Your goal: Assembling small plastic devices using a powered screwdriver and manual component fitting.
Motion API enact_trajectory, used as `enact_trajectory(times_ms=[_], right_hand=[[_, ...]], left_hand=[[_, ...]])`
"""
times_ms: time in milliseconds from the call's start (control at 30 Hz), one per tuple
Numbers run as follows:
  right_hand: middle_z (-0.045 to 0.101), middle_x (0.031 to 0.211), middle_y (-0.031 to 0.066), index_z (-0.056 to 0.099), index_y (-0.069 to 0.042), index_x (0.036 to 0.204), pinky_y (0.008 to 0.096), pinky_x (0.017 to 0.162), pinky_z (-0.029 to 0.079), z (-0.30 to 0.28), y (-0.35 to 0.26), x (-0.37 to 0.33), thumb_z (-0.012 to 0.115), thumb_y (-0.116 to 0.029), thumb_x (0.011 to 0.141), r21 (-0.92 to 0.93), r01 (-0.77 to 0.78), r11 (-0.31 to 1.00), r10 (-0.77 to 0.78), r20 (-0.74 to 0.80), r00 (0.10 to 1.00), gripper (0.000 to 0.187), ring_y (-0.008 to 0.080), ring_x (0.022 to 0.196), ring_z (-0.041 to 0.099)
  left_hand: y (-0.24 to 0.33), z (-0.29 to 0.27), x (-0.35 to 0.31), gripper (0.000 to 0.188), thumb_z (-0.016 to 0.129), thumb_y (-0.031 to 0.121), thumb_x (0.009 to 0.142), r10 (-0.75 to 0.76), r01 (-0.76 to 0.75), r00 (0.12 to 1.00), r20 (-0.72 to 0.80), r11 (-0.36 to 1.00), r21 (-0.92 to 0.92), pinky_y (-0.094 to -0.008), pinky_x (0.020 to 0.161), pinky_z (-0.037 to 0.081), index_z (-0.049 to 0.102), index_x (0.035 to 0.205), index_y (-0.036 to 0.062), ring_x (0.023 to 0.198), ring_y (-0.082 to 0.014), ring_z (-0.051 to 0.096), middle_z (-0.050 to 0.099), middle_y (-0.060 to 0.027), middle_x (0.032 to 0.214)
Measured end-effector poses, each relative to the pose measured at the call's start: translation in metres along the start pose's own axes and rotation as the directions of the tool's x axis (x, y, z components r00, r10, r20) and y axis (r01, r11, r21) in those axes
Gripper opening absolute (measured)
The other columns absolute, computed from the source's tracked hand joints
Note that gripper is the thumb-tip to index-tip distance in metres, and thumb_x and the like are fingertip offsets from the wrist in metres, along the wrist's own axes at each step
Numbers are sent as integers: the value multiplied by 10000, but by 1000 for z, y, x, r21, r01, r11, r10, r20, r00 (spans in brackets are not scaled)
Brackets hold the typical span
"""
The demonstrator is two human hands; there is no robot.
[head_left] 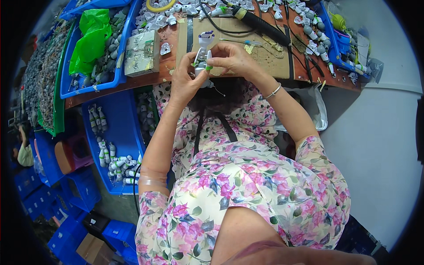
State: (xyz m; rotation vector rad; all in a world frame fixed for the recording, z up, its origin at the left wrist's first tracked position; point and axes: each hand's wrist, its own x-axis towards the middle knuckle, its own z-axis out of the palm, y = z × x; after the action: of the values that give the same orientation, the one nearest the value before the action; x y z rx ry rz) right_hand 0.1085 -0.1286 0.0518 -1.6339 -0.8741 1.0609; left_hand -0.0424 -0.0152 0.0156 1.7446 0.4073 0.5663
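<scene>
Both my hands hold a small white plastic toy figure (201,56) with green and purple parts, upright above the table's front edge. My left hand (183,81) pinches its lower body between thumb and fingers. My right hand (236,59) has its fingers closed on a white side piece of the figure, and I cannot tell if that piece is attached. A thin wire hangs below the figure. Behind my hands a cardboard sheet (238,31) covers part of the brown table. On it lie a thin blue-tipped tool (245,43) and a thick black-handled tool (265,28) with a cord.
White plastic parts lie along the table's back. A pale box-shaped block (140,54) stands left. Blue bins hold grey parts and a green bag (92,39). Lower left, a blue bin (117,132) holds several assembled figures (119,168). Cutters (314,65) lie right.
</scene>
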Motion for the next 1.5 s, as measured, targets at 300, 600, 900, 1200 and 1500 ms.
enact_trajectory(times_ms=[300, 600, 900, 1200, 1500], right_hand=[[643, 893, 32, 612, -14, 1013, 212, 571, 507, 4, 1, -4, 710, -269, 822, 32, -21, 999, 24, -78, 997, 333, 77, 772, 601], [625, 854, 15, 624, -16, 965, 167, 555, 460, 10, 13, -8, 707, -230, 828, 25, 51, 998, -45, -192, 980, 267, 36, 705, 554], [632, 935, 2, 595, -30, 1049, 163, 609, 469, 10, 23, -7, 698, -223, 842, 153, 39, 987, -10, -182, 983, 301, 38, 761, 574], [644, 1022, 55, 564, -31, 1141, 250, 791, 531, 21, 28, 0, 658, -235, 873, 520, -29, 854, 52, -30, 998, 349, 128, 928, 629], [638, 889, 17, 598, -43, 1048, 215, 711, 498, 19, 28, 5, 657, -235, 877, 382, 230, 895, -146, -236, 961, 264, 96, 771, 613]], left_hand=[[-2, 5, 0, 395, 698, 168, 779, -10, 10, 1000, -5, 996, 87, -260, 607, 506, 538, 1117, 40, 677, -118, 617, 633, -53, 849], [4, 11, 4, 382, 683, 166, 753, 131, -119, 991, -21, 947, 299, -341, 566, 480, 536, 1084, 44, 622, -215, 612, 608, -118, 775], [-2, 8, 4, 383, 660, 166, 760, 195, -196, 980, 38, 916, 349, -393, 626, 490, 531, 1108, 71, 722, -308, 632, 617, -165, 850], [-6, 5, 7, 638, 654, 108, 742, 176, -182, 983, 48, 950, 255, -353, 708, 527, 385, 1321, 96, 872, -294, 670, 642, -167, 1096], [19, -13, 13, 546, 635, 138, 748, 6, -75, 966, 259, 963, 258, -412, 752, 514, 459, 1264, 105, 922, -345, 631, 633, -169, 1023]])
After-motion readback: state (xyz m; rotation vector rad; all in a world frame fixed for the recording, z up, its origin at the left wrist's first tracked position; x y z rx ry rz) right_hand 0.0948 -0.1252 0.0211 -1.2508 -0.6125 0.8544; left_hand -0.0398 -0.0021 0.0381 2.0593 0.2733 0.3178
